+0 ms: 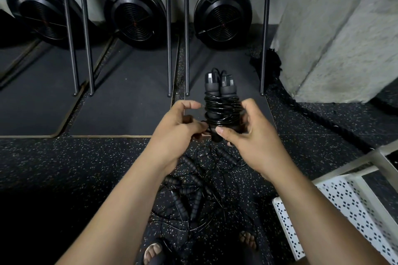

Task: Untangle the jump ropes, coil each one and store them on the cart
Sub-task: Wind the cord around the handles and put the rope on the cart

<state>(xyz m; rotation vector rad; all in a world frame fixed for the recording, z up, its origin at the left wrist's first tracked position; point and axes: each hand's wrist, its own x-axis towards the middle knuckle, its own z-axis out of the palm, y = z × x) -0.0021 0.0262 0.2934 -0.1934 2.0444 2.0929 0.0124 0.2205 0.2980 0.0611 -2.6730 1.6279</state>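
Cord, black and glossy, was wound in tight turns around two black handles set side by side, forming a coiled jump rope (pixel 221 105) that was held upright in the air at the centre of the view, its capped handle ends pointing up and away from the person. The right hand (pixel 254 135) gripped the bundle from the right, fingers curled behind it and the thumb lying across its lower front. The left hand (pixel 178 122) was at the bundle's lower left, its fingers curled and its thumb and fingertips pinching the cord there, while the index finger arched above, just clear of the wraps. Directly below the hands, a tangle of jump ropes (pixel 193 196) lay on the speckled black rubber floor (pixel 64 157), with several ribbed black handles and thin loops of cord crossing one another. Two sandalled feet (pixel 153 251) showed at the bottom edge, either side of the tangle. A white perforated cart (pixel 344 200) stood at the lower right, near the right forearm. Farther off, dark mats (pixel 120 103) lay beneath slim metal poles (pixel 186 28), three round black fan housings (pixel 223 15) lined the back wall, and a thick black rope (pixel 312 114) trailed past a grey concrete pillar (pixel 344 28).
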